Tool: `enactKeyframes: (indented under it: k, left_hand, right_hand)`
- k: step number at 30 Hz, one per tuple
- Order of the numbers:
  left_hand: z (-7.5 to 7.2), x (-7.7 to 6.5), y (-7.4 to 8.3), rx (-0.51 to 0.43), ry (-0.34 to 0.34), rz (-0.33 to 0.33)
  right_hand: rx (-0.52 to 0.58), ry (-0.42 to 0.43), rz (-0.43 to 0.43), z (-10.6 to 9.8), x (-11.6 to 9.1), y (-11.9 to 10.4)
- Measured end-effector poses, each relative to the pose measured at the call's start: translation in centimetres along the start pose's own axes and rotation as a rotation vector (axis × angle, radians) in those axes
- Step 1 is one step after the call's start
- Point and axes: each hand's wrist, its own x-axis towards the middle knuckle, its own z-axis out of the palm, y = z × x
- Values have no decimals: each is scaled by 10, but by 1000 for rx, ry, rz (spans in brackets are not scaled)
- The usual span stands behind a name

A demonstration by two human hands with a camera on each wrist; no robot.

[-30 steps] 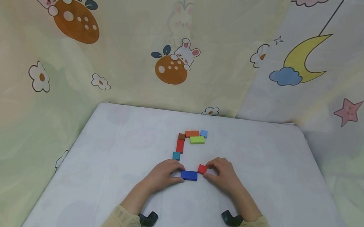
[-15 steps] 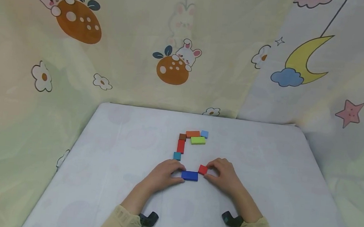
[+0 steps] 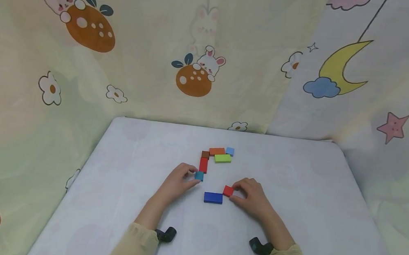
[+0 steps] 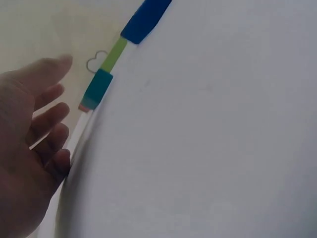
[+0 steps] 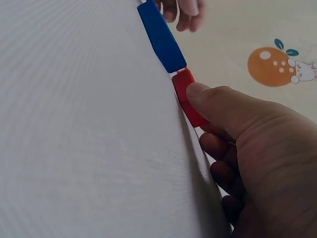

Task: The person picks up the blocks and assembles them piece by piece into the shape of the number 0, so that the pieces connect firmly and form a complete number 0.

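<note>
My right hand (image 3: 251, 193) pinches a small red cube (image 3: 228, 191) between thumb and fingers; in the right wrist view the thumb lies on the red cube (image 5: 184, 89). The cube sits at the upper right corner of a dark blue rectangular block (image 3: 213, 198) lying on the table. Farther left, my left hand (image 3: 178, 182) is around the left side of a teal cube (image 3: 199, 176), thumb and fingers spread. In the left wrist view the left hand (image 4: 37, 114) shows a gap between its fingertips and the teal cube (image 4: 98, 89).
Beyond the teal cube a red rectangular block (image 3: 203, 165), a brown cube (image 3: 205, 154), an orange block (image 3: 217, 151) and a light blue cube (image 3: 230, 151) form a bent line. A lime green block (image 3: 222, 159) lies below the orange one. A white cloth covers the table (image 3: 143, 146).
My left hand has left the blue block and moved up and slightly left to the teal cube. The right hand stays on the red cube, and the blocks keep their places.
</note>
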Motion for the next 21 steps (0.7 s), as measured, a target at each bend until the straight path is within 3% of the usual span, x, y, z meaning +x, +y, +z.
enactKeyframes:
  k: [3,10,21]
  left_hand:
    - [-7,9,-2,60,-14,-19]
    - [-13,17,-6,136,-108,50]
    - [-5,18,-11,204,-50,93]
  right_hand:
    - [-4,5,-8,0,0,2]
    - [-6,5,-24,3,1,5]
    - [-2,10,-23,2,1,5]
